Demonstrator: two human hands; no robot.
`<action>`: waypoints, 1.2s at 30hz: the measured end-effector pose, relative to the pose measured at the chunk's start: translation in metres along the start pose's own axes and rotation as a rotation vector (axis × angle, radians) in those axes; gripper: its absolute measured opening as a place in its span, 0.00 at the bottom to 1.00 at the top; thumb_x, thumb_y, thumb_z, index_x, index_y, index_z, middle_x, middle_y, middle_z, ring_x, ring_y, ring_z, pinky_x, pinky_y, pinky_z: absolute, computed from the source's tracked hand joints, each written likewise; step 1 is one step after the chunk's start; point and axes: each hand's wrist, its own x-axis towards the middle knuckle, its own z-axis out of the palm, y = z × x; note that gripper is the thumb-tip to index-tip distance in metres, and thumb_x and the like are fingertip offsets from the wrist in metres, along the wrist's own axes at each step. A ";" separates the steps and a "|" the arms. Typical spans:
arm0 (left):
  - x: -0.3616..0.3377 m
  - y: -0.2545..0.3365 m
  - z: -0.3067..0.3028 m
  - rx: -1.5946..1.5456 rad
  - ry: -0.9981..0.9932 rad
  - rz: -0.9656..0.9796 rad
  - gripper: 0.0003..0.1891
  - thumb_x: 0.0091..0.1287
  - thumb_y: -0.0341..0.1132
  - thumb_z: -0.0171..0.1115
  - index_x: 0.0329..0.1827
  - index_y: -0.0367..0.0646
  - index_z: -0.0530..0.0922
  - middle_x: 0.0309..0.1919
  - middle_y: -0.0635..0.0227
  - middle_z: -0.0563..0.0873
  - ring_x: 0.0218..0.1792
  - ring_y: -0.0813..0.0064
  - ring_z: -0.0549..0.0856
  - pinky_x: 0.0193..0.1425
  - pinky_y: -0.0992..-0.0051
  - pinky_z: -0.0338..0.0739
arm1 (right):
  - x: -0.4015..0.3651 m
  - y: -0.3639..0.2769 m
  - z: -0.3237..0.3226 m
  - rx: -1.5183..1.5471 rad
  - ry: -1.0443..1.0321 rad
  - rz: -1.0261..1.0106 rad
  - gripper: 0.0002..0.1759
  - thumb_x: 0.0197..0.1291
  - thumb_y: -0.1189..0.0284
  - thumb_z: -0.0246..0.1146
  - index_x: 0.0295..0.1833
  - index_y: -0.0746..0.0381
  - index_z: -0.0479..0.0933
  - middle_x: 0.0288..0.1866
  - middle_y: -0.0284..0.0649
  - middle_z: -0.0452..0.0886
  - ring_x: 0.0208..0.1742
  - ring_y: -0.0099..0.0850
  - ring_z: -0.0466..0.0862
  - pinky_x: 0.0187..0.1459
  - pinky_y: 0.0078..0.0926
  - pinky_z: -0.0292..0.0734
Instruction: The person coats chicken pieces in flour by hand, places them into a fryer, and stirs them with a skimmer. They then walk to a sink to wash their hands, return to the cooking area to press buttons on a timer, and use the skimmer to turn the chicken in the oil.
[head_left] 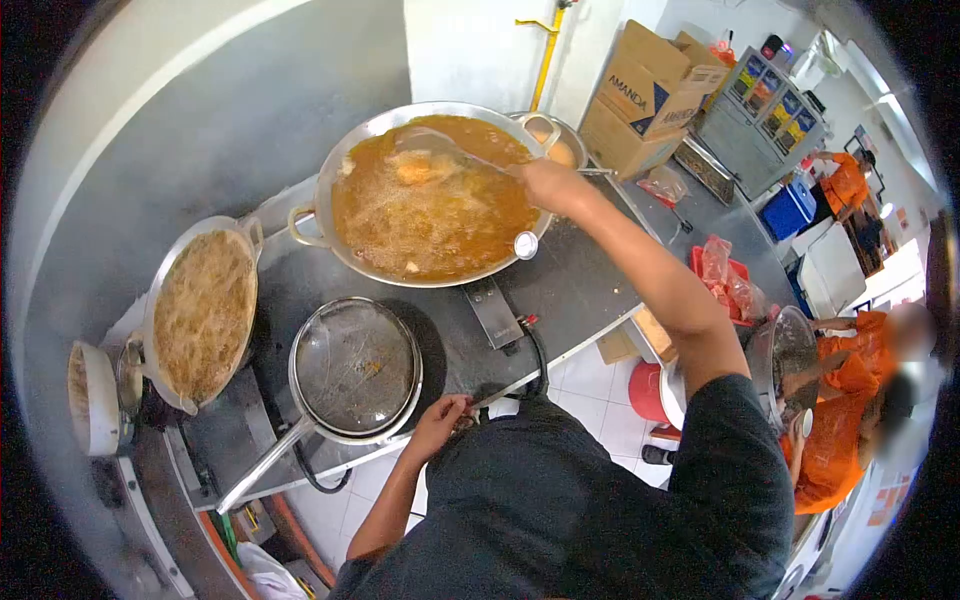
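Note:
My right hand (550, 188) is closed around the handle of a long metal cooking utensil (470, 155) and reaches over the far right rim of a large wok (325, 205). The utensil's broad head is partly in bubbling oil (430, 225), close to a golden fried piece (422, 168). A round dial (525, 245) sits at the wok's right rim. My left hand (440, 425) is low beside the counter's front edge, its fingers curled; what they hold, if anything, is hidden. Left of it, a round long-handled strainer (360, 370) rests on the counter.
A second wok (200, 315) of foaming oil and a smaller pot (95, 400) stand to the left. Cardboard boxes (640, 95) and a red tray (735, 285) with plastic bags are at the right. People in orange shirts (840, 440) work around a metal basin (790, 345).

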 end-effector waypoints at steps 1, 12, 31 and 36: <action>0.001 0.001 0.001 -0.009 -0.010 0.007 0.22 0.81 0.49 0.52 0.63 0.39 0.77 0.46 0.68 0.87 0.44 0.78 0.85 0.52 0.75 0.78 | -0.005 0.004 -0.002 0.037 0.006 0.007 0.21 0.66 0.74 0.59 0.64 0.57 0.79 0.47 0.56 0.86 0.49 0.50 0.87 0.51 0.46 0.81; 0.006 -0.006 0.008 -0.058 0.007 0.006 0.24 0.82 0.52 0.49 0.62 0.40 0.79 0.45 0.68 0.87 0.43 0.79 0.84 0.51 0.78 0.76 | -0.041 0.074 -0.034 0.072 0.189 0.022 0.20 0.67 0.77 0.57 0.64 0.59 0.79 0.52 0.56 0.84 0.54 0.54 0.84 0.54 0.44 0.78; -0.023 -0.017 -0.005 -0.133 0.175 -0.035 0.21 0.82 0.47 0.50 0.64 0.41 0.77 0.45 0.67 0.87 0.44 0.78 0.84 0.53 0.75 0.79 | 0.003 0.066 -0.002 0.846 -0.658 0.501 0.20 0.72 0.77 0.50 0.66 0.62 0.74 0.25 0.34 0.74 0.15 0.18 0.61 0.11 0.19 0.52; -0.035 -0.019 -0.012 -0.181 0.204 0.011 0.21 0.82 0.49 0.49 0.63 0.43 0.77 0.45 0.69 0.88 0.44 0.80 0.85 0.49 0.76 0.78 | 0.015 0.053 0.007 0.889 -0.618 0.514 0.18 0.77 0.73 0.51 0.67 0.60 0.75 0.24 0.34 0.74 0.15 0.16 0.61 0.11 0.17 0.49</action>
